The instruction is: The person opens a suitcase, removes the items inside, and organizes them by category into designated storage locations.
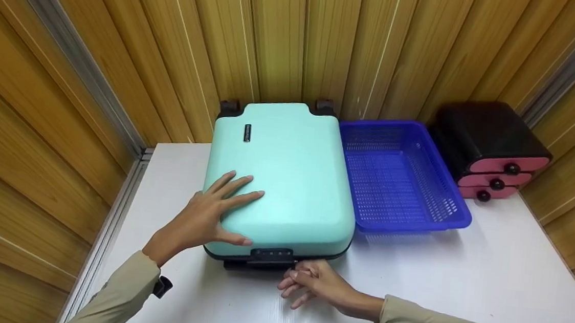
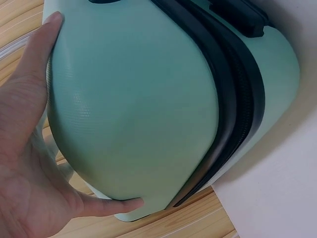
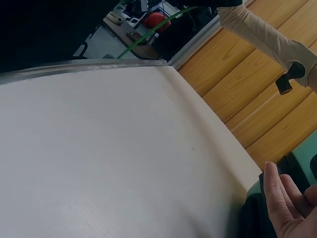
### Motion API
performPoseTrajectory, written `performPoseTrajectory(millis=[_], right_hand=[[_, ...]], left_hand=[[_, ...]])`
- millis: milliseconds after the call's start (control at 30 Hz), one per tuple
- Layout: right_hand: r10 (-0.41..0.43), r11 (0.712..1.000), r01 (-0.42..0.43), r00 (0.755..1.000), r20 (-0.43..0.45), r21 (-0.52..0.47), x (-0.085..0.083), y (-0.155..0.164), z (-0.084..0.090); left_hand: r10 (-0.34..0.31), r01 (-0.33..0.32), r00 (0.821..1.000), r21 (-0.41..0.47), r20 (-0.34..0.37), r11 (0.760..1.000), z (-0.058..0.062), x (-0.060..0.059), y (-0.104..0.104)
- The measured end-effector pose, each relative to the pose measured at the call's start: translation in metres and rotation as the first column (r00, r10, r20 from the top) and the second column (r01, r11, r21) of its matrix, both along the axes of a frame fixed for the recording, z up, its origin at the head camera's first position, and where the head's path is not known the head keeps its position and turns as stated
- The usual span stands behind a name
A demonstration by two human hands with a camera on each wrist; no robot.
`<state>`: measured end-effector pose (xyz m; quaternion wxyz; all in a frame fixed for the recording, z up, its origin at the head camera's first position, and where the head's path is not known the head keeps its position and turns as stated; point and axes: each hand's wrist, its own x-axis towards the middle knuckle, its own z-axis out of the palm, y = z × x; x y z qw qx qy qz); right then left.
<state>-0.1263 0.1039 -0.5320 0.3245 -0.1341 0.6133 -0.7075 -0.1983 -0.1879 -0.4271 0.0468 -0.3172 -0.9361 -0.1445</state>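
Note:
A mint-green hard-shell suitcase lies flat on the white table, wheels toward the wall. My left hand rests flat on its lid near the front left corner, fingers spread and thumb down the front curve. The left wrist view shows that hand pressed against the shell beside the black zipper band. My right hand lies on the table at the front edge, fingertips up against the zipper just right of the lock. I cannot make out whether it pinches a pull. Its fingers show in the right wrist view.
An empty blue plastic basket sits right of the suitcase. Behind it is a black drawer unit with pink drawer fronts. Wood-panel walls enclose the table on three sides. Bare tabletop stretches to the front right.

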Motion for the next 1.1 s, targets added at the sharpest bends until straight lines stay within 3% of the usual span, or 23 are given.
performPoseTrajectory(millis=[300,600,700,767,833,867,900,933,1000,1033,1067,1100], right_hand=[[0.070,0.997,-0.067,0.988,-0.140,0.022,-0.004,-0.011,-0.006],[0.130,0.987,-0.102,0.964,-0.233,0.128,-0.006,-0.003,-0.002],[0.207,0.958,-0.137,0.937,-0.281,0.251,-0.009,0.004,0.008],[0.272,0.927,-0.150,0.900,-0.341,0.345,-0.010,0.011,0.018],[0.347,0.895,-0.145,0.819,-0.457,0.422,-0.009,0.019,0.030],[0.378,0.885,-0.128,0.758,-0.532,0.447,-0.008,0.023,0.036],[0.403,0.882,-0.101,0.669,-0.624,0.460,-0.008,0.027,0.042],[0.413,0.884,-0.059,0.562,-0.717,0.463,-0.007,0.031,0.048],[0.384,0.906,0.066,0.293,-0.876,0.419,-0.006,0.038,0.060],[0.346,0.920,0.129,0.172,-0.922,0.370,-0.007,0.041,0.065],[0.307,0.930,0.192,0.063,-0.950,0.314,-0.008,0.043,0.071],[0.273,0.934,0.244,-0.024,-0.962,0.259,-0.010,0.046,0.076]], left_hand=[[0.030,-0.030,0.999,-0.006,-0.018,1.000,0.002,0.004,-0.009],[-0.005,0.005,0.999,-0.002,-0.031,1.000,0.000,-0.002,0.001],[-0.013,0.013,0.999,-0.009,-0.038,1.000,0.001,-0.003,0.001],[-0.023,0.023,0.999,-0.011,-0.029,1.000,0.002,-0.003,0.001],[-0.031,0.031,1.000,0.003,0.001,1.000,0.003,-0.004,0.000],[-0.033,0.032,0.999,0.015,0.018,0.999,0.004,-0.005,-0.001],[-0.031,0.030,0.999,0.029,0.037,0.999,0.005,-0.006,-0.002],[-0.023,0.020,0.998,0.048,0.062,0.999,0.005,-0.007,-0.004],[0.007,-0.018,0.994,0.095,0.106,0.995,0.005,-0.010,-0.009],[0.026,-0.041,0.992,0.117,0.120,0.992,0.005,-0.013,-0.011],[0.047,-0.064,0.991,0.137,0.128,0.989,0.005,-0.016,-0.013],[0.066,-0.087,0.988,0.156,0.137,0.984,0.005,-0.019,-0.016]])
